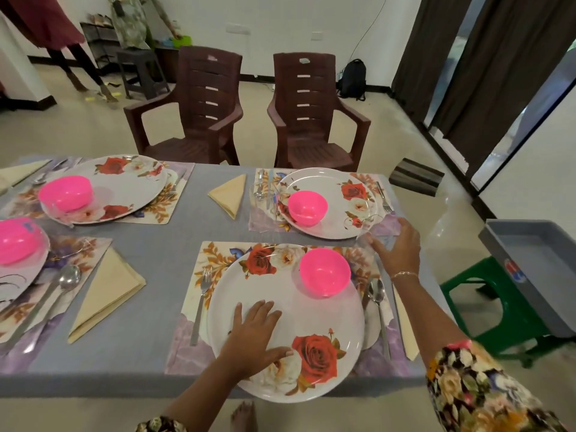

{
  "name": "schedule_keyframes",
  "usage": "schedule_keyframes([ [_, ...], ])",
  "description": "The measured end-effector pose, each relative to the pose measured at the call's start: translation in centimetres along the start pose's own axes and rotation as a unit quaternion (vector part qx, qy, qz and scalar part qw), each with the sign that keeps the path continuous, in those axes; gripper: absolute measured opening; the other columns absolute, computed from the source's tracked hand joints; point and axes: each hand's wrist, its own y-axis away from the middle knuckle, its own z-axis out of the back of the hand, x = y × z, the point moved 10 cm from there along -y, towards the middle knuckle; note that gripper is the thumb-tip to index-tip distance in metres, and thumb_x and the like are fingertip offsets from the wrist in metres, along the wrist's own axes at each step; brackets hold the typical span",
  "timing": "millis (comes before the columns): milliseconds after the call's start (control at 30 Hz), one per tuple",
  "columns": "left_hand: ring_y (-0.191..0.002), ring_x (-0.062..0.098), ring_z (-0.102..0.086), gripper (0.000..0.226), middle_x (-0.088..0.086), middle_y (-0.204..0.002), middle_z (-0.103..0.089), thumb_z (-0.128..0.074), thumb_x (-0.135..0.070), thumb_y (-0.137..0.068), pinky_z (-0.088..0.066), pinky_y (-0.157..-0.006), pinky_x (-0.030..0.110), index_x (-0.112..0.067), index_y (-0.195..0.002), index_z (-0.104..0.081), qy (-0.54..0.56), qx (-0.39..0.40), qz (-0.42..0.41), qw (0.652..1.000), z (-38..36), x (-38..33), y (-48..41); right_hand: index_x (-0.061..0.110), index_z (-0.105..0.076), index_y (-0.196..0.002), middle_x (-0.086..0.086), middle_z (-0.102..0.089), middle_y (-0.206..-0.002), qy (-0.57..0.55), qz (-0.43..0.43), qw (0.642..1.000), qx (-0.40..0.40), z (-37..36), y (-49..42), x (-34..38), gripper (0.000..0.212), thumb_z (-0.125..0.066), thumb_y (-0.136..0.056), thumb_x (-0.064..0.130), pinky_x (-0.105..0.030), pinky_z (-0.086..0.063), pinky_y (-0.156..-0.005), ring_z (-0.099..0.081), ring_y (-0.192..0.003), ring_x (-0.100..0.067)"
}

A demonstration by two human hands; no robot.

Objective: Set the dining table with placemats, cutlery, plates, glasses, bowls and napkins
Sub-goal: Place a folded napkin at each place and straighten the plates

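- The left hand [255, 332] lay flat on the near plate [327, 316]. Its fingers were straight. It pressed down and held nothing.
- The right hand [400, 249] was curled round a clear glass [366, 240]. The glass was faint and hard to see.
- The glass was at the far right corner of the near mat [215, 254]. It was just past the spoon [378, 302], between the near plate and the far plate [335, 227].
- A pink bowl [324, 271] sat on the near plate. A fork [201, 304] lay on the left of it. A napkin [405, 333] lay by the right edge of the table [149, 307].
- I think the step was putting the glass down at this place.
- To do it well, the glass should go down straight and sit flat on the mat, above the spoon.
- It should not bump the rim of the far plate, which was very close.
- The hand should let go only when the glass stands by itself.
- The near plate looked to hang a bit over the table edge. The left hand could push it in a little.
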Motion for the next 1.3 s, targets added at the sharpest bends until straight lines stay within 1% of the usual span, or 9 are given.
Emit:
schedule_keyframes([
  [133,-0.109,0.026,-0.063,0.065,-0.003,-0.115,-0.067,-0.017,-0.077,-0.083,-0.039,-0.087,0.063,-0.029,-0.113,-0.05,-0.004,-0.007,0.03,1.0,-0.8,1.6,2.2,0.0,-0.053,-0.121,-0.023,-0.055,-0.12,0.016,0.163,0.986,0.025,-1.3,9.3,2.1,0.051,-0.057,-0.082,0.033,-0.046,-0.043,-0.092,-0.052,-0.113,-0.038],
  [300,-0.123,0.027,-0.051,0.073,-0.003,-0.123,-0.062,-0.024,-0.083,-0.077,-0.034,-0.091,0.068,-0.029,-0.119,-0.049,-0.005,-0.04,0.018,0.999,-0.9,1.7,5.2,0.024,-0.051,-0.113,-0.006,-0.063,-0.108,0.083,0.297,0.943,0.125,-4.9,20.1,-0.6,0.051,-0.033,-0.088,0.065,-0.041,-0.051,-0.082,-0.05,-0.105,-0.017],
  [500,-0.119,0.028,-0.057,0.091,0.001,-0.131,-0.058,-0.028,-0.09,-0.07,-0.038,-0.086,0.066,-0.026,-0.131,-0.047,-0.016,0.017,0.035,0.999,-2.4,1.8,7.0,0.021,-0.061,-0.113,-0.007,-0.064,-0.112,0.153,0.279,0.933,0.171,-6.6,22.9,-3.6,0.066,-0.018,-0.09,0.065,-0.038,-0.056,-0.079,-0.056,-0.109,-0.025],
  [767,-0.115,0.024,-0.061,0.085,-0.002,-0.127,-0.061,-0.022,-0.088,-0.073,-0.049,-0.079,0.058,-0.028,-0.129,-0.046,-0.013,0.016,0.059,0.998,-1.9,2.2,7.4,0.024,-0.075,-0.081,-0.001,-0.073,-0.092,0.195,0.352,0.905,0.137,-6.7,23.1,-1.6,0.08,-0.002,-0.095,0.053,-0.037,-0.057,-0.068,-0.069,-0.09,-0.022],
  [867,-0.113,0.024,-0.062,0.082,-0.002,-0.124,-0.062,-0.019,-0.086,-0.075,-0.052,-0.078,0.054,-0.027,-0.124,-0.048,-0.007,0.001,0.061,0.998,-1.2,2.3,7.4,0.026,-0.075,-0.081,0.0,-0.072,-0.092,0.184,0.37,0.899,0.148,-7.2,22.7,-1.1,0.078,-0.003,-0.095,0.053,-0.033,-0.054,-0.077,-0.064,-0.094,-0.019],
  [1100,-0.101,0.022,-0.068,0.084,-0.001,-0.113,-0.069,-0.012,-0.08,-0.081,-0.056,-0.067,0.043,-0.022,-0.109,-0.066,-0.001,-0.002,0.086,0.996,-0.5,2.8,6.7,0.025,-0.074,-0.081,-0.001,-0.072,-0.088,0.18,0.39,0.891,0.146,-7.3,21.5,0.7,0.075,-0.006,-0.095,0.054,-0.038,-0.057,-0.068,-0.07,-0.079,-0.017],
  [1167,-0.1,0.022,-0.068,0.087,0.0,-0.112,-0.069,-0.01,-0.08,-0.081,-0.056,-0.065,0.043,-0.022,-0.105,-0.07,-0.008,-0.01,0.09,0.996,-0.3,3.0,6.6,0.027,-0.069,-0.092,0.0,-0.071,-0.09,0.167,0.384,0.894,0.16,-7.2,21.3,1.2,0.058,-0.017,-0.096,0.053,-0.032,-0.055,-0.075,-0.065,-0.088,-0.015],
  [1233,-0.1,0.024,-0.068,0.086,0.0,-0.111,-0.069,-0.01,-0.081,-0.08,-0.056,-0.065,0.045,-0.022,-0.107,-0.067,-0.003,-0.021,0.091,0.996,0.0,2.9,6.6,0.024,-0.059,-0.105,-0.004,-0.069,-0.096,0.139,0.346,0.917,0.143,-6.2,20.7,0.6,0.032,-0.039,-0.087,0.042,-0.031,-0.054,-0.076,-0.053,-0.096,-0.014],
  [1300,-0.101,0.026,-0.067,0.082,0.001,-0.11,-0.069,-0.011,-0.082,-0.079,-0.054,-0.069,0.052,-0.024,-0.11,-0.059,0.01,-0.037,0.098,0.994,0.5,2.7,6.8,0.013,-0.065,-0.103,-0.011,-0.069,-0.099,0.103,0.247,0.958,0.101,-4.9,19.1,-1.8,0.03,-0.052,-0.078,0.024,-0.036,-0.056,-0.073,-0.058,-0.097,-0.021],
])
